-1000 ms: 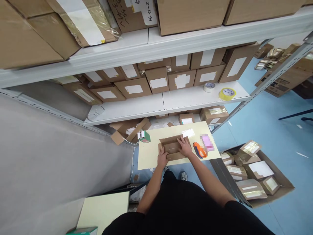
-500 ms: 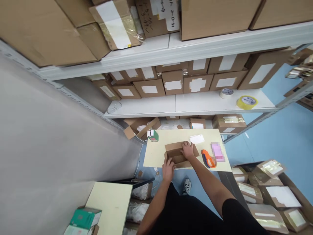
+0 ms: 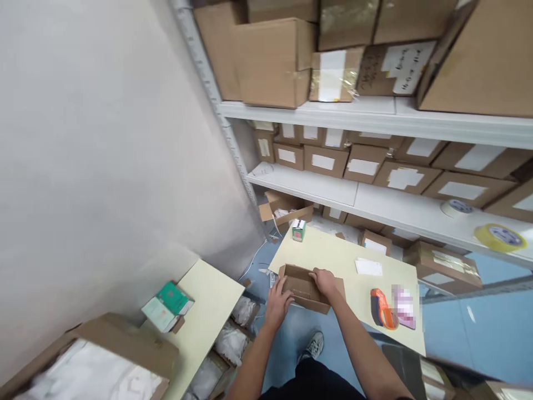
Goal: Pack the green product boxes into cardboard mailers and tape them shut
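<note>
A small open-topped cardboard box (image 3: 306, 303) lies at the front edge of the cream table (image 3: 328, 247), its inside showing bare brown walls. My left hand (image 3: 278, 303) grips its left end, fingers bent over the edge. Across the top, my right hand (image 3: 325, 281) holds the right part of the rim, with a flap sticking out beyond it. To the right lie white cards (image 3: 368, 266), an orange tape dispenser (image 3: 383, 310) and a blurred pink item (image 3: 403, 306). A small green box (image 3: 298, 230) stands at the table's far left corner.
Shelves (image 3: 316, 186) packed with labelled cartons rise behind the table, with tape rolls (image 3: 499, 236) on one shelf. To the left, a second table (image 3: 208, 291) bears green boxes (image 3: 172, 299). Below it are cartons of white bags (image 3: 231, 341). A wall (image 3: 125, 139) bounds the left.
The view has swung left, bringing in more of the wall and second table. The cardboard box has come nearer the table's front left edge, with both hands still on it.
</note>
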A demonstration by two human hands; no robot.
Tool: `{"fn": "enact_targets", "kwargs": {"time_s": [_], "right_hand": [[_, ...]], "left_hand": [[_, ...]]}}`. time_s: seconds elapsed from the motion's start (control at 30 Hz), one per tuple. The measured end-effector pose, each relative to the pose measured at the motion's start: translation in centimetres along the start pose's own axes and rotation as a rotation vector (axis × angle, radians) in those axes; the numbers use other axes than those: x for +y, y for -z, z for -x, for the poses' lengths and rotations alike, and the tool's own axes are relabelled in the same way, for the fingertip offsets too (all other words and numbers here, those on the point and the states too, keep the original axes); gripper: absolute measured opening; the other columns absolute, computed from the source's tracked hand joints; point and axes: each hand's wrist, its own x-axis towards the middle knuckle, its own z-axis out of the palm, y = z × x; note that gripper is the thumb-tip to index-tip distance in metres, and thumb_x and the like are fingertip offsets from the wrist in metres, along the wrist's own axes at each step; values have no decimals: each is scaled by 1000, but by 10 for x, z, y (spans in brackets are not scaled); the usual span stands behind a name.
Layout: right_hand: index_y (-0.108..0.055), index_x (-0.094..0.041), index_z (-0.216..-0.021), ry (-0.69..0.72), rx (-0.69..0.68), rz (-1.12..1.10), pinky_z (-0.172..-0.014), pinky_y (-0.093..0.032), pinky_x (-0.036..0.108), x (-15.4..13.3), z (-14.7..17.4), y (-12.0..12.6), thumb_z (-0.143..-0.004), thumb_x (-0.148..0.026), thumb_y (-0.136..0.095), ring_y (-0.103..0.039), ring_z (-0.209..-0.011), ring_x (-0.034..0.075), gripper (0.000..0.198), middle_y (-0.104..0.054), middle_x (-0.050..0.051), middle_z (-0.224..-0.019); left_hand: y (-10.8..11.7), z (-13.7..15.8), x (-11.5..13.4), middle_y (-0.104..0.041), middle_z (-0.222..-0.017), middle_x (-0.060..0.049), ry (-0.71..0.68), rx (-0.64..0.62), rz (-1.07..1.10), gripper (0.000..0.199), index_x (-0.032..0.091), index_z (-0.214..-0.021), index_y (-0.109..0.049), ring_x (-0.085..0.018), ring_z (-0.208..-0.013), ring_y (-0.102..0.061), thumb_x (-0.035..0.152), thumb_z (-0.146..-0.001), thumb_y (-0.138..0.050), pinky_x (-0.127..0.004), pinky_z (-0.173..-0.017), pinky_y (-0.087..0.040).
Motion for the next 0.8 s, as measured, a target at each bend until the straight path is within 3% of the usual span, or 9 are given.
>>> {"fn": "enact_targets", "kwargs": {"time_s": [0.1, 0.2, 0.43, 0.6, 0.8], "right_hand": [[-76, -22, -96, 98, -28, 36, -81, -48, 33, -39, 11, -12, -104, -42, -53, -75, -97, 29, 31, -80, 14, -101], [-76, -23, -94, 177, -27, 58, -80, -48, 33, -92, 31, -29, -103, -41, -55, -75, -96, 28, 29, -80, 12, -99], [-76, -24, -96, 391, -72, 17, -79, -50, 32, -225, 98, -71, -97, -44, -63, -75, -94, 28, 24, -81, 10, -98], [-75, -21, -115, 614, -79, -210, -99, -52, 39, -316, 136, -107, -89, -51, -70, -71, -113, 31, 40, -77, 13, -120], [-66, -20, -134, 877, -58, -373, -116, -45, 46, -429, 180, -158, -90, -41, -65, -60, -132, 29, 48, -67, 14, -139]], "left_hand": [[26, 39, -19, -36, -168, -14, 76, 69, 27, 23, 24, -109, -72, -36, -148, -44, 24, -87, -76, -55, -109, -48], [49, 97, -38, -34, -168, -14, 204, 123, 36, 34, 25, -114, -70, -38, -149, -42, 25, -82, -81, -57, -111, -47], [95, 259, -60, -45, -160, -13, 435, 318, 75, 3, 23, -91, -68, -35, -141, -51, 23, -90, -71, -55, -107, -50], [121, 358, -59, -52, -152, -12, 605, 427, 110, 5, 23, -87, -71, -34, -139, -53, 25, -87, -76, -52, -110, -51], [138, 447, -62, -50, -154, -11, 777, 462, 133, 11, 24, -86, -73, -35, -138, -54, 28, -81, -82, -51, -111, -51]]}}
